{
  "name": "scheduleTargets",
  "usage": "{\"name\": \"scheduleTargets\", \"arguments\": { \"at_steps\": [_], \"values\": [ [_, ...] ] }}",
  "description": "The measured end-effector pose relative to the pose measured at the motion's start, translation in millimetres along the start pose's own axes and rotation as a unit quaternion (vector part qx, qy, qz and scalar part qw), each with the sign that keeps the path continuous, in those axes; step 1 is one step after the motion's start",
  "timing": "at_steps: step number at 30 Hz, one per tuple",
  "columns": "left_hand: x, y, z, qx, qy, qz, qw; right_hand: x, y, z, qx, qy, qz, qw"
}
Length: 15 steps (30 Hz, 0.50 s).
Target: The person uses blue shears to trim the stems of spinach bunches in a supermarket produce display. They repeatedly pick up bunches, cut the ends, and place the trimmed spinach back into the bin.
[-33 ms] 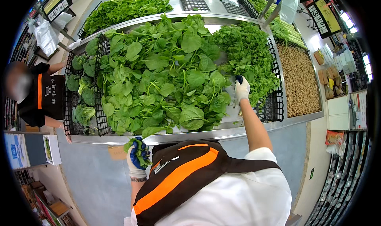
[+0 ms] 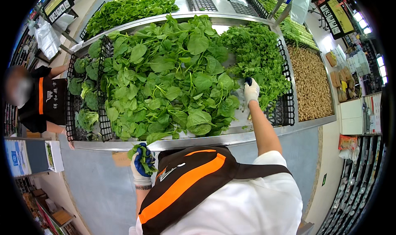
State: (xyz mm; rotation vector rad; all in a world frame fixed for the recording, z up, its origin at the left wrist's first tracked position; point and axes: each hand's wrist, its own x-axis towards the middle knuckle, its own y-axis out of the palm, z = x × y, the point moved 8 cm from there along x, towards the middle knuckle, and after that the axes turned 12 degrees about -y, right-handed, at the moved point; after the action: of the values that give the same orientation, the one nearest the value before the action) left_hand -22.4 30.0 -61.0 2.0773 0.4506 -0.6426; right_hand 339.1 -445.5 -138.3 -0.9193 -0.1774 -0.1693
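Note:
My left hand (image 2: pixel 142 165), in a white glove with a blue palm, is closed around a small bunch of green leaves (image 2: pixel 133 152). It is held low, just off the near metal edge of the display. Out to the right, my gloved right hand (image 2: pixel 251 89) has its fingers curled at the left border of a pile of frilly-leaved greens (image 2: pixel 258 49). Whether anything is pinched there is hidden. Between the hands and beyond them spreads a large heap of broad-leaved spinach-like greens (image 2: pixel 169 78), with bare metal (image 2: pixel 243 121) showing at its right.
Black crates hold broccoli (image 2: pixel 88 88) at the left. Peanuts (image 2: pixel 309 82) fill a bin at the right. Leafy bunches (image 2: pixel 132 12) lie on the far side. A co-worker in a dark apron (image 2: pixel 53 96) stands at the left end. A metal rim (image 2: pixel 198 142) runs along the front.

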Motion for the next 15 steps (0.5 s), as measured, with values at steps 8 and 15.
{"name": "scheduleTargets", "arguments": {
  "at_steps": [8,15],
  "values": [
    [-20.3,-47.6,4.7,0.018,-0.032,-0.084,0.996,32.2,62.7,17.9,-0.187,-0.077,0.16,0.966],
    [-9.7,-31.2,-11.1,-0.063,0.043,-0.144,0.987,39.6,104.5,3.6,-0.245,-0.16,0.153,0.944]
  ]
}}
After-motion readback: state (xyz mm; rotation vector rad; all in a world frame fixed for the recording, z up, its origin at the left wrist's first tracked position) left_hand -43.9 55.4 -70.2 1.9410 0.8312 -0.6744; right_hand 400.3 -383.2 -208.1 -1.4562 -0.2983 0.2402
